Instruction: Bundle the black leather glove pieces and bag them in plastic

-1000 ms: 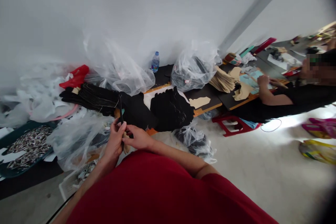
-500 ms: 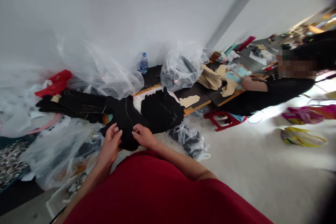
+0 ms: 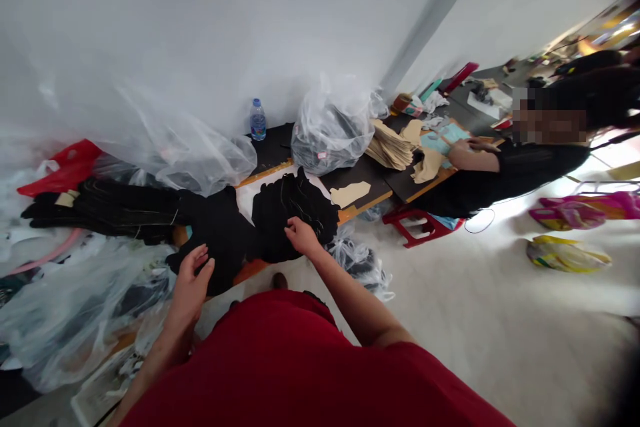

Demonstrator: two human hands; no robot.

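L hand (image 3: pixel 193 278) open at black cut-piece pile (image 3: pixel 215 233), no grip; R hand (image 3: pixel 303 237) spread, fingertips resting on 2nd black stack (image 3: pixel 293 217); hands apart; both heaps at orange table edge (image 3: pixel 363 205), overhanging; risk: hasty nudge slides loose layers onto floor (image 3: pixel 450 320);

Black stack (image 3: pixel 295 210): lower edge hidden behind the red shirt (image 3: pixel 280 360), single pieces too dark to part by eye, and whether the left hand (image 3: pixel 191 280) touches it cannot be told. Clear bag (image 3: pixel 330 140): contents show only as dim shapes through the plastic, too murky to name. Far right: seated co-worker (image 3: pixel 525 167) cut off by the frame's edge, head blurred out, small items (image 3: pixel 480 90) on the far table too tiny to name, and the bright background beyond them washed out.
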